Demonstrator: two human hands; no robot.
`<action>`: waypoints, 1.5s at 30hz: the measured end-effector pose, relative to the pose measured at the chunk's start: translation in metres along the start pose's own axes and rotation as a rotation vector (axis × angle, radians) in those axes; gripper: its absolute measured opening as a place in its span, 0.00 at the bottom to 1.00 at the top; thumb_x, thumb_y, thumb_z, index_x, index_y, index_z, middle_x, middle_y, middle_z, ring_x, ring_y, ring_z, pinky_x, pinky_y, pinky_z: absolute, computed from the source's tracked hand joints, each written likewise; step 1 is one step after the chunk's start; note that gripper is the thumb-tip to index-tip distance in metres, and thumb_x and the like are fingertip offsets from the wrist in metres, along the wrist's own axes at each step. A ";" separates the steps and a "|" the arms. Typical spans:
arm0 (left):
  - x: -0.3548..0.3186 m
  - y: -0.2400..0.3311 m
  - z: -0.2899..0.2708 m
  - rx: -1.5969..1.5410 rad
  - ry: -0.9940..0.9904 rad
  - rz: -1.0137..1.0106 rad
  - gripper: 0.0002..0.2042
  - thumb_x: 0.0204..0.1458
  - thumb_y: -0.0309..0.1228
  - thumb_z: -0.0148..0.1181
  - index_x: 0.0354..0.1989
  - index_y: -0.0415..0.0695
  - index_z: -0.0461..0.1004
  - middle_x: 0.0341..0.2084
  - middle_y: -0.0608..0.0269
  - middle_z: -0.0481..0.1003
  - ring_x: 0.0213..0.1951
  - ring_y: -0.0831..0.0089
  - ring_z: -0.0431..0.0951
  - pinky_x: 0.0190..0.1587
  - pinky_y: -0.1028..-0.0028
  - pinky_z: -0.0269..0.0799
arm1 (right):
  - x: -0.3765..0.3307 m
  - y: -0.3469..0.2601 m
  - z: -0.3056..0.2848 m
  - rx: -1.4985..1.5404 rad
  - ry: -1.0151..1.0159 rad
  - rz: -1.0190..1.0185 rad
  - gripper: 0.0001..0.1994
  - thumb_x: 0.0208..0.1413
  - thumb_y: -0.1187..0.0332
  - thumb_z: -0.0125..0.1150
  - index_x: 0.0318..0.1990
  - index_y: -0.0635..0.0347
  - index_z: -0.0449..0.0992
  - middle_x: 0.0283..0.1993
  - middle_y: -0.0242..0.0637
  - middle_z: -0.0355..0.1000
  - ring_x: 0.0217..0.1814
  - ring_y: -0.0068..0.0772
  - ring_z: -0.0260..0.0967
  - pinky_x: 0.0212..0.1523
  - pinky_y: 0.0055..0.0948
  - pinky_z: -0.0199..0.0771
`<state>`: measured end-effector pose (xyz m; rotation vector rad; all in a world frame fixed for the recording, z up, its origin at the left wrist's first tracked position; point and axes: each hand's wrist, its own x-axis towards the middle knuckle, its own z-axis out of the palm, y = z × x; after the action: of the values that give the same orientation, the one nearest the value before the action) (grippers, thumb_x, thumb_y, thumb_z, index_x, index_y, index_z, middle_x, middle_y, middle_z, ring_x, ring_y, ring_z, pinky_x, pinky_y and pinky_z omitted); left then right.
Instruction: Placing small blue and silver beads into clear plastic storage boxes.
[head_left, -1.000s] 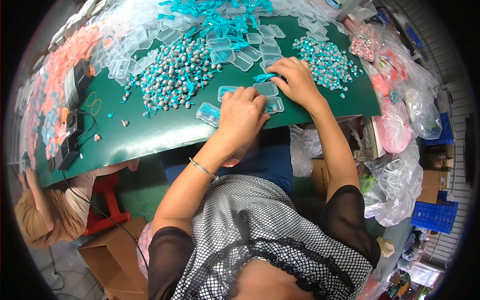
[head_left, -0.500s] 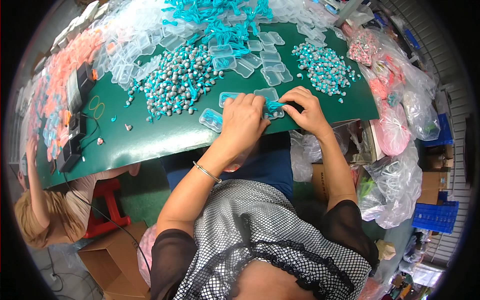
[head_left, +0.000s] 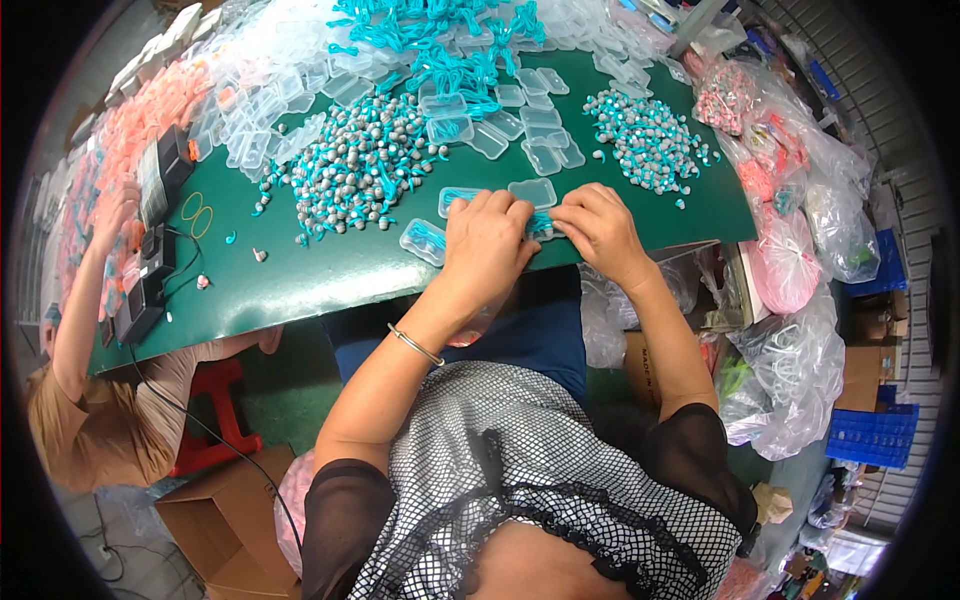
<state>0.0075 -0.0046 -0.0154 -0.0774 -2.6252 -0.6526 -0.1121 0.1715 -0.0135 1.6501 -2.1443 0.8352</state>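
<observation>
Right hand (head_left: 603, 235) now sits lower and further left than half a second ago, bringing the thin teal cord bundle (head_left: 540, 222) down to the open, clear plastic, rectangular case (head_left: 531, 191) near the edge of the green table (head_left: 685, 220). Bundle appears largely inside; seating looks well advanced. Right fingertips meet the cord; pinching or pressing, cannot tell. Left hand (head_left: 484, 245) curls over the case's left side; its grip is hidden.

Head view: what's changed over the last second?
The right hand brought the teal cord bundle toward the person, to the open clear box, fingers still on it. A co-worker's hand moved up and right in the picture. The left hand stayed at the box; the larger gray-and-teal heap looks unchanged.
</observation>
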 end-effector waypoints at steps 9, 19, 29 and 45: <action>-0.015 0.006 0.009 0.045 0.072 0.058 0.16 0.37 0.35 0.72 0.37 0.47 0.79 0.35 0.66 0.75 0.39 0.65 0.75 0.39 0.63 0.62 | -0.025 -0.022 -0.007 -0.124 -0.052 0.026 0.16 0.47 0.73 0.65 0.46 0.57 0.78 0.44 0.34 0.72 0.49 0.40 0.67 0.51 0.43 0.62; -0.011 0.003 0.004 0.050 0.058 0.037 0.15 0.39 0.34 0.71 0.37 0.46 0.79 0.36 0.65 0.75 0.39 0.65 0.75 0.39 0.63 0.62 | -0.015 -0.019 -0.011 -0.028 -0.075 0.168 0.17 0.52 0.73 0.59 0.50 0.55 0.77 0.42 0.34 0.72 0.48 0.41 0.67 0.51 0.40 0.60; -0.013 0.003 0.006 0.039 0.081 0.056 0.13 0.39 0.33 0.71 0.35 0.46 0.77 0.35 0.65 0.75 0.38 0.65 0.75 0.39 0.63 0.61 | 0.023 0.012 0.017 0.029 -0.140 0.302 0.13 0.53 0.69 0.62 0.47 0.55 0.76 0.47 0.38 0.72 0.50 0.42 0.69 0.47 0.40 0.68; -0.006 0.000 0.011 0.179 0.041 0.133 0.22 0.44 0.33 0.68 0.49 0.44 0.71 0.42 0.62 0.72 0.45 0.64 0.72 0.43 0.63 0.61 | -0.010 -0.015 -0.007 0.181 -0.128 0.075 0.20 0.48 0.77 0.64 0.51 0.62 0.74 0.46 0.44 0.69 0.47 0.46 0.69 0.46 0.37 0.72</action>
<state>0.0089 0.0008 -0.0263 -0.1806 -2.6000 -0.3694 -0.0960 0.1816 -0.0097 1.7633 -2.2881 0.9978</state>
